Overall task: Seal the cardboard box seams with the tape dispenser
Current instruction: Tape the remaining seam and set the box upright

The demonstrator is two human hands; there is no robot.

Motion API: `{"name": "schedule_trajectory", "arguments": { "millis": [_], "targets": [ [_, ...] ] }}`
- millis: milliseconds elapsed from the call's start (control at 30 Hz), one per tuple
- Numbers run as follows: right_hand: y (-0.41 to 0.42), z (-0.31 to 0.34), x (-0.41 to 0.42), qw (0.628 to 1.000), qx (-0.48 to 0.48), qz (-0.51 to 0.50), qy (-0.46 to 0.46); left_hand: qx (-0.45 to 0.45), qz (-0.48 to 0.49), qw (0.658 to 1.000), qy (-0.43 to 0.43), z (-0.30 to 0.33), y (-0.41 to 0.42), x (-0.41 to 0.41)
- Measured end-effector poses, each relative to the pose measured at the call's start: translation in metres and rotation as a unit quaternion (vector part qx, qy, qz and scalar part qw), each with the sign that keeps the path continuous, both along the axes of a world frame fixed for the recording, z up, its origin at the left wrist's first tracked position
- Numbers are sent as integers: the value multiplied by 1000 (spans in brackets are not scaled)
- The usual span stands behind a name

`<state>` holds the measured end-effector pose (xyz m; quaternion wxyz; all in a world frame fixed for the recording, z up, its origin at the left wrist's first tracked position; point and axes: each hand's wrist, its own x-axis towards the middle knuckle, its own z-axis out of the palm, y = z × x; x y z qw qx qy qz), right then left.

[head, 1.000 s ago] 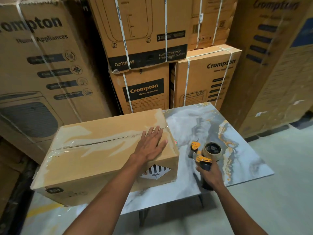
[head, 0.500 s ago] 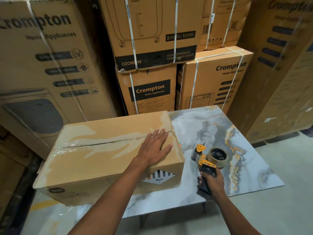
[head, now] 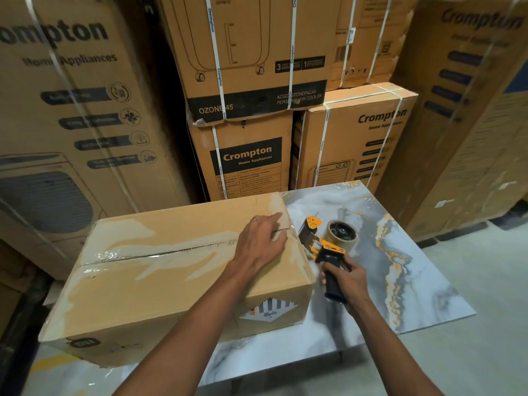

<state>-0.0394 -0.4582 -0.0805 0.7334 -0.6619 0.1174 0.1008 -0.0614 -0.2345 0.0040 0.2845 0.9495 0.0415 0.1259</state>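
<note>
The cardboard box (head: 177, 270) lies on the left part of the marble-patterned tabletop (head: 400, 281), its top seam running left to right under clear tape. My left hand (head: 261, 242) rests flat on the box's top near its right end, fingers extended over the seam. Just beside the box's right edge, my right hand (head: 347, 280) is curled round the black handle of the orange-and-black tape dispenser (head: 328, 241), whose brown tape roll sits on the far side. Behind the tabletop stand stacked Crompton cartons (head: 248, 164) bound with white straps.
</note>
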Motion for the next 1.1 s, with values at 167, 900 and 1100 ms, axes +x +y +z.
{"name": "schedule_trajectory", "arguments": {
  "millis": [167, 900, 1100],
  "targets": [
    [23, 67, 13, 996, 11, -7, -84, -116, -73, 990, -16, 19, 4, 28],
    [67, 124, 108, 973, -124, 49, -186, -452, 87, 884, -74, 12, 41, 107],
    [73, 127, 146, 961, -154, 64, -222, -431, 140, 886, -98, 10, 55, 146]
  ]
}}
